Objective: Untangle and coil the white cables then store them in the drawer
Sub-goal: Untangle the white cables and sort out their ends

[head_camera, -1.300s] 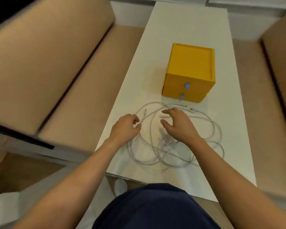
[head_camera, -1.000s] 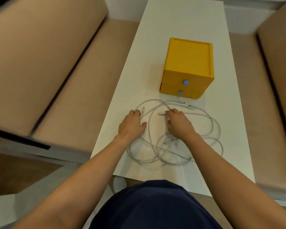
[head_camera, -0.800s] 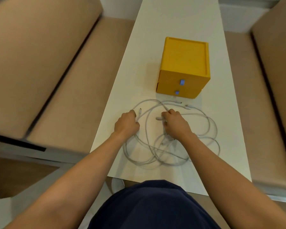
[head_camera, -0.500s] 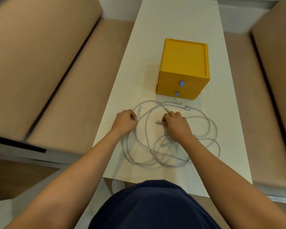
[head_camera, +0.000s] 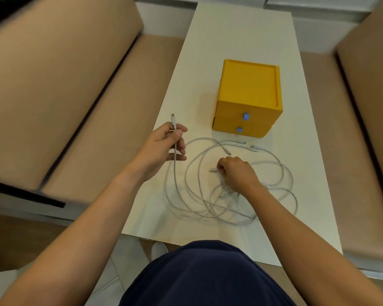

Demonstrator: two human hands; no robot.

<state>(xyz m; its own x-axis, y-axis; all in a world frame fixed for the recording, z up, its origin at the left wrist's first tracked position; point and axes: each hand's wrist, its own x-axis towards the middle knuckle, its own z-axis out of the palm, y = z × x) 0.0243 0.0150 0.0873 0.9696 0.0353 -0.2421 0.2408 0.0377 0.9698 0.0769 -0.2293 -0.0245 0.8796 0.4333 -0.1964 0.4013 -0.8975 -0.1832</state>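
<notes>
A tangle of white cables (head_camera: 210, 195) lies in loops on the white table (head_camera: 241, 34). My left hand (head_camera: 164, 146) is raised off the table and pinches one cable just below its plug, which sticks up above my fingers. The cable hangs down from that hand into the heap. My right hand (head_camera: 237, 173) rests on the tangle, closed on another cable end whose plug pokes out to the left. Behind the cables stands a yellow drawer box (head_camera: 249, 93) with two shut drawers and blue knobs.
Tan sofa cushions flank the table on the left (head_camera: 53, 80) and right (head_camera: 367, 107). Two loose plug ends (head_camera: 248, 145) lie just in front of the box. My dark-clothed lap is at the table's near edge.
My left hand has lifted one cable end up and to the left off the table. My right hand stayed on the tangle, still closed on its cable end.
</notes>
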